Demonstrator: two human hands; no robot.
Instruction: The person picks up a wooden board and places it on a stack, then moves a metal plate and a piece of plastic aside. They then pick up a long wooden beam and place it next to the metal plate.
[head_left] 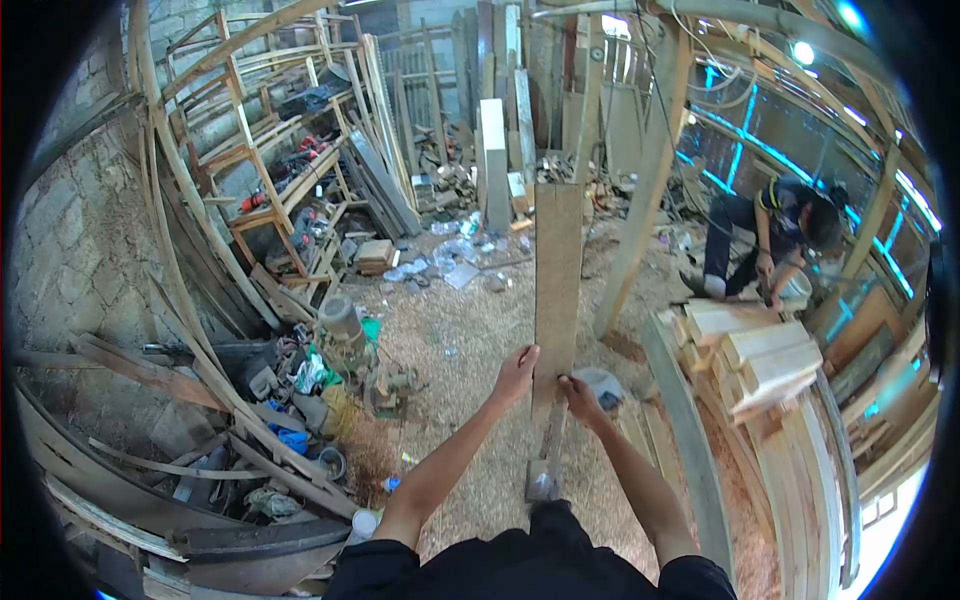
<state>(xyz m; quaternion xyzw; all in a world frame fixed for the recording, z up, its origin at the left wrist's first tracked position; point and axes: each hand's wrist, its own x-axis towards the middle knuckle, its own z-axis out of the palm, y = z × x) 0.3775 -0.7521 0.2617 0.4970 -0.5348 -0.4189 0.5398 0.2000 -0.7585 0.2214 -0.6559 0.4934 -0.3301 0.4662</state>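
Observation:
A long, flat wooden board [558,270] stands upright in front of me, its lower end toward my body. My left hand [516,374] is closed on its left edge, with the thumb on the near face. Lower down on the right edge, my right hand [577,397] grips the same board. Beneath the board, close to my body, is a small greyish block-like thing [542,480] whose kind I cannot make out. A whitish bag-like thing [598,385] lies on the floor just beyond my right hand.
Stacked planks [765,350] lie on a bench at the right, where a co-worker [780,235] bends over. A slanted post [650,180] rises right of the board. At the left stand a machine [350,340], a wooden rack [255,150] and piled scraps. Shavings cover the floor [460,400].

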